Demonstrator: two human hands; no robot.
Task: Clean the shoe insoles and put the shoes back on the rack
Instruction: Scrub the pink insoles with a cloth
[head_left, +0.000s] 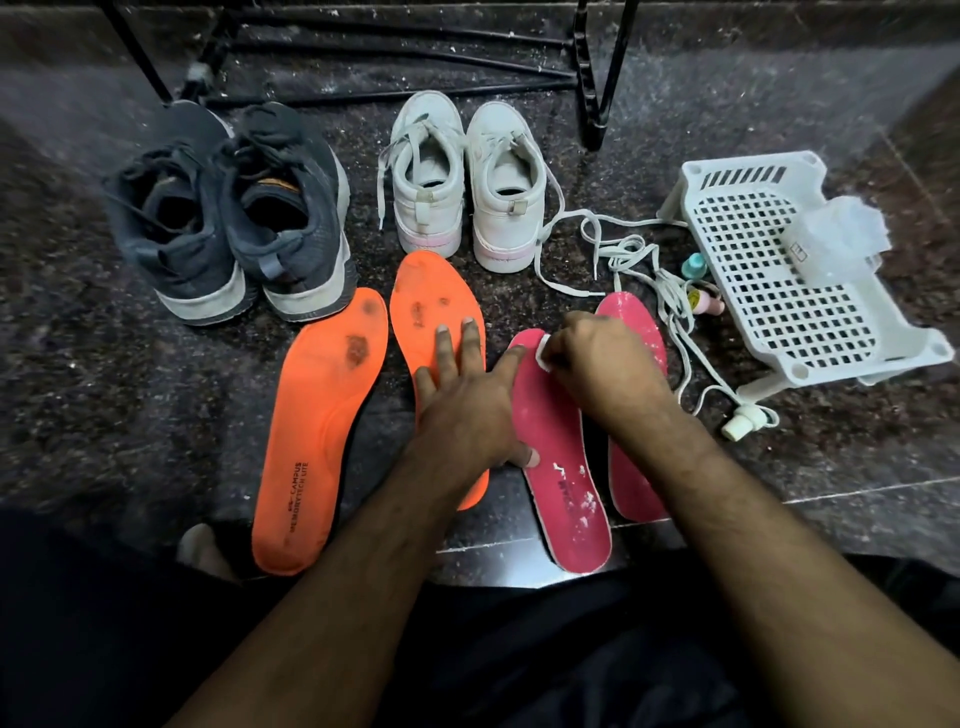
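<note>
Our left hand (462, 410) flat with fingers spread across the orange insole (436, 332) and pink insole (561, 467), our right hand (597, 358) pinching a white wipe (544, 353) against the pink insole's toe end

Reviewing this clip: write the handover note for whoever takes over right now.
Left hand: open, flat across the right orange insole and the near pink insole, holding them down.
Right hand: pinches a small white wipe against the near pink insole's toe end.
Second pink insole lies partly under that hand; left orange insole lies alongside.
Grey shoes and white shoes stand on the floor before the rack.
Done: insoles out. Left: white flecks on pink, dark stains on orange, reinsert, rack the shoes.
</note>
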